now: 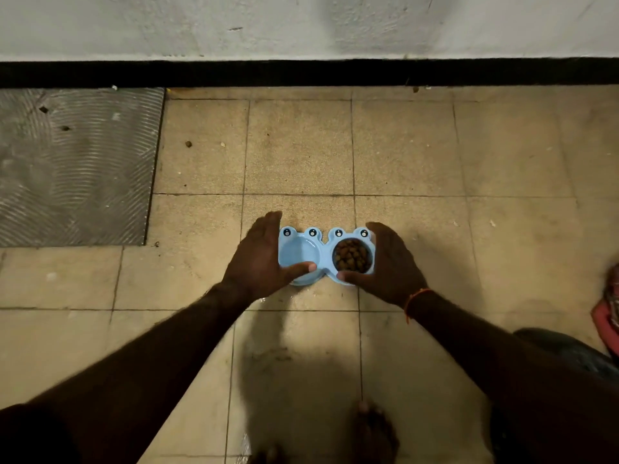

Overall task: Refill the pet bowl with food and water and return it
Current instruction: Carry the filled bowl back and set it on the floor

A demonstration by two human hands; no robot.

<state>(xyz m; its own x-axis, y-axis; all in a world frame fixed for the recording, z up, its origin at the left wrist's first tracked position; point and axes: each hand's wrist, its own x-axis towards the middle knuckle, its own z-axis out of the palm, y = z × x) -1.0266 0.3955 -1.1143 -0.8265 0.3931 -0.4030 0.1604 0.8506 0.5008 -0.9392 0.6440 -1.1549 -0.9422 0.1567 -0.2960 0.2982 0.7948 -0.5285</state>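
Both arms reach forward and down from the bottom corners of the view toward the floor [402,155]. The left hand [259,259] is at the left end of the pet bowl [322,254]. Its fingers [268,226] are straight and close together, they stand along the left edge of the bowl, and the thumb [299,267] lies across the near rim of the left cup. The right hand [388,262] is at the right end in the same way: the fingers are together and a little bent around the right edge, and the thumb [351,277] lies on the near rim of the right cup. So each hand clasps one end of the bowl between thumb and fingers. On the right wrist there is an orange thread [413,301].

The pet bowl is light blue plastic, a double one, with two round cups side by side. On its far edge there are four small bumps with black and white eyes. The right cup is full of brown dry food [352,255]. The left cup looks pale blue inside; I cannot tell if there is water in it. The bowl is low over the beige floor tiles, and I cannot tell if it touches them. It is well apart from the wall [301,25], which has a black strip at its base.

A grey ribbed mat [73,169] lies at the left. A bare foot [375,430] shows at the bottom edge.
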